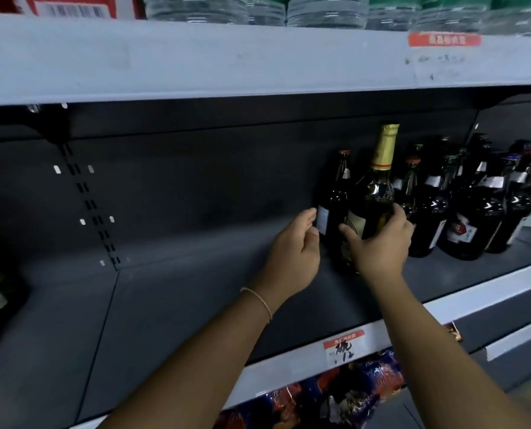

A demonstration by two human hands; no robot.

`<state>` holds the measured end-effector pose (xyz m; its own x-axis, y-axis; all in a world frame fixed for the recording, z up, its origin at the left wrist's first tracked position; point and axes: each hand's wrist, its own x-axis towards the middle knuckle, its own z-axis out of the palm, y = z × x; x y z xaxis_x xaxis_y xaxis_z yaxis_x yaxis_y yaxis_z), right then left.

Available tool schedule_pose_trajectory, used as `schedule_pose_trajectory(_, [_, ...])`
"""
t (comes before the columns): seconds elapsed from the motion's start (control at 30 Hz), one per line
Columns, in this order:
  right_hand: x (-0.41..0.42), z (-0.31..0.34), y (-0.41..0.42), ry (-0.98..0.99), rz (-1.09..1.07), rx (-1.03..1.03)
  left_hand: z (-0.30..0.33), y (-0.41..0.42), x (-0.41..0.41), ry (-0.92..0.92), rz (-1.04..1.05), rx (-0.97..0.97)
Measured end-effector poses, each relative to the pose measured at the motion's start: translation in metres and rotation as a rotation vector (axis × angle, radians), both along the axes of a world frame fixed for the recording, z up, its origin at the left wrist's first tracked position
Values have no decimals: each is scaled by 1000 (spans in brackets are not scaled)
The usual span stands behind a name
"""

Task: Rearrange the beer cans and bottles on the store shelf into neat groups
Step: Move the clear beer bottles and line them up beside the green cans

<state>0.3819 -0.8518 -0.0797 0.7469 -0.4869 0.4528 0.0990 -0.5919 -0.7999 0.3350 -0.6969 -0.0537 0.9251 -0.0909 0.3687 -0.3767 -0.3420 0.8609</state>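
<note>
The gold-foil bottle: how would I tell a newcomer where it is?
On the dark middle shelf, find the bottle cluster at the right. The gold-foil bottle stands at its left end, gripped by the right hand. It alone has a tall gold neck; neighbours have short dark necks.

shelf [171, 305] bare leftward, dark bottles [474, 212] crowding right
</note>
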Motion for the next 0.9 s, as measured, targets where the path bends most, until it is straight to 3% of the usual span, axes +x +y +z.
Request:
schedule_pose_trajectory(0.2, [10, -6, -5, -50, 27, 3, -15, 10, -4, 63, 41, -11])
schedule_pose_trajectory(0.43, [-14, -13, 17, -167, 222, -63, -18, 34, -10, 87, 78, -27])
schedule_pose_trajectory(0.7, [-60, -17, 88, -321, 494, -228, 5, 90, -52, -26, 54, -79])
schedule_pose_trajectory(0.9, [-88, -11, 155, -323, 681, -255, 13, 153, -104, -100, 182, -58])
